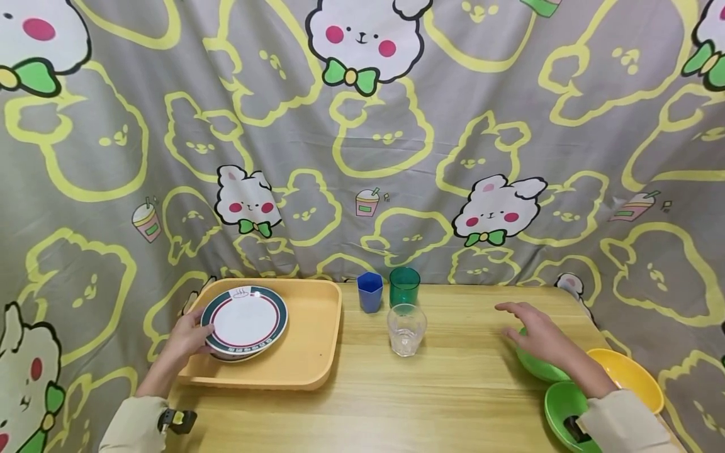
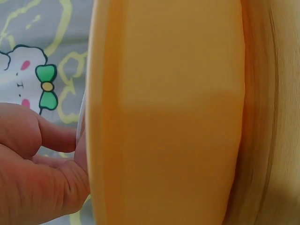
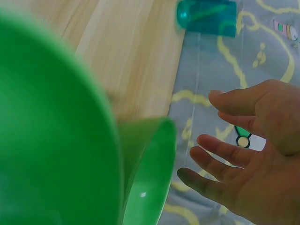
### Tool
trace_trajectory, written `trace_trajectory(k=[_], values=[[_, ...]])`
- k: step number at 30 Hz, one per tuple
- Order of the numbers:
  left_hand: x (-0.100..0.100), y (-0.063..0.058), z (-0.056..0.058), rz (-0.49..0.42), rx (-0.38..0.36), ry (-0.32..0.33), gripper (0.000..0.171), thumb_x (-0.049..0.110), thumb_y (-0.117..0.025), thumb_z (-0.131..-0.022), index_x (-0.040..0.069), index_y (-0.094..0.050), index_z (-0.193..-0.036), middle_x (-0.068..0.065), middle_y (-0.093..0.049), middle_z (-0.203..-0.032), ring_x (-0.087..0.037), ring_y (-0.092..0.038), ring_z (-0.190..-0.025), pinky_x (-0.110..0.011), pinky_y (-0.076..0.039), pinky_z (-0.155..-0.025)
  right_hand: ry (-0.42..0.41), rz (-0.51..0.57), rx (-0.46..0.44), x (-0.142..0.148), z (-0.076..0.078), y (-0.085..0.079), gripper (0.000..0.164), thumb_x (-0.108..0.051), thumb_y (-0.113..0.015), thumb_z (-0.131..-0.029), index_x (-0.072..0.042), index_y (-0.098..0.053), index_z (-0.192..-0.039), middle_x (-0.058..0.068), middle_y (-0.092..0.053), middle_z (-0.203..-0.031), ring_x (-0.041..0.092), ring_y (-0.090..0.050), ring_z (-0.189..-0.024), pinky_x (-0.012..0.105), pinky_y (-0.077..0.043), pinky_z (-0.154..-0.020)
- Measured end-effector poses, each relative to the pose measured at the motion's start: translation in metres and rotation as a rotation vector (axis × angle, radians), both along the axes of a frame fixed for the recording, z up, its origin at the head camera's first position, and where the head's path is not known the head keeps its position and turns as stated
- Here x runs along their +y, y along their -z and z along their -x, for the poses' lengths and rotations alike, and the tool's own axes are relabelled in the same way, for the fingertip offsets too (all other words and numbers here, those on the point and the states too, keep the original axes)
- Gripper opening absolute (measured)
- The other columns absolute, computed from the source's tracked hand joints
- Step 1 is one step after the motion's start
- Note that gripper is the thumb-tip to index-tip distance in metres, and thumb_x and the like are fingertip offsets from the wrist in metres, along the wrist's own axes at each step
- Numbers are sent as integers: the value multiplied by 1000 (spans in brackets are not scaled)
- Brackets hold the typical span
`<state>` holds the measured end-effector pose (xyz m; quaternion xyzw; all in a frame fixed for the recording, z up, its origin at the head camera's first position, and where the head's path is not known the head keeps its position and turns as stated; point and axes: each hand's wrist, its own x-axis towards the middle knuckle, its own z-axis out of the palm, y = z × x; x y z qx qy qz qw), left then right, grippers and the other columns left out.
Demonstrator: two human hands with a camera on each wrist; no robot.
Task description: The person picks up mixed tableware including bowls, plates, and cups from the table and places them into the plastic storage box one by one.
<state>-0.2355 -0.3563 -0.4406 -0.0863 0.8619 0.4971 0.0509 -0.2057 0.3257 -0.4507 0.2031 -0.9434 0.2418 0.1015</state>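
My left hand (image 1: 189,333) pinches the left rim of a white plate (image 1: 243,321) with a dark green border, its thumb on the top face. This plate is over the yellow tray (image 1: 308,346), and the edge of another plate (image 1: 240,358) shows beneath it. In the left wrist view the tray's side wall (image 2: 173,112) hides most of the plate. Over at the right, my right hand (image 1: 538,333) hovers with fingers spread and relaxed, holding nothing. Below that hand and forearm are a green bowl (image 1: 535,366), a nearer green bowl (image 1: 561,406) and a yellow bowl (image 1: 634,377).
A blue angular cup (image 1: 370,293), a green tumbler (image 1: 404,287) and a clear glass (image 1: 406,330) stand near the middle of the wooden table (image 1: 385,402). A patterned curtain (image 1: 391,157) hangs along the table's back edge.
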Motion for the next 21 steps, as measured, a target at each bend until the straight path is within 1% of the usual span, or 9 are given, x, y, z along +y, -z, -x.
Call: trace_trajectory(k=[4,7,11,16,21], values=[[-3,2,2,15,-10,11,57,-2,-41,-104,-25,-14,-149,-49,-30,-143,-16,-66,-75,-33,-62,-63,30,-30,-63,13,2,2,43,-3,-74,-91,6,-61,-131,32,-61,-127,50,-61,-108,61,-55,-84],[-5,4,4,23,-35,14,59,-3,-42,-103,-25,-13,-149,-49,-30,-142,-17,-65,-75,-34,-62,-64,45,-53,-92,20,3,3,42,-3,-75,-91,6,-61,-129,32,-61,-124,52,-60,-108,62,-54,-83],[-8,9,4,26,-64,20,60,-4,-43,-103,-25,-12,-149,-49,-31,-140,-16,-64,-73,-33,-62,-63,40,-64,-119,28,5,4,43,-1,-76,-89,7,-61,-128,31,-63,-122,53,-61,-107,62,-54,-83],[-12,17,6,9,-49,26,59,-8,-42,-100,-27,-14,-148,-50,-33,-134,-16,-63,-72,-32,-62,-62,36,-89,-141,36,7,3,39,4,-74,-87,9,-63,-124,30,-65,-117,53,-61,-105,62,-54,-82],[-15,22,7,-7,-41,39,60,-10,-39,-96,-29,-11,-146,-51,-32,-130,-20,-64,-75,-33,-62,-63,37,-110,-133,45,10,3,35,5,-74,-86,10,-64,-120,30,-67,-113,52,-63,-103,63,-54,-82]])
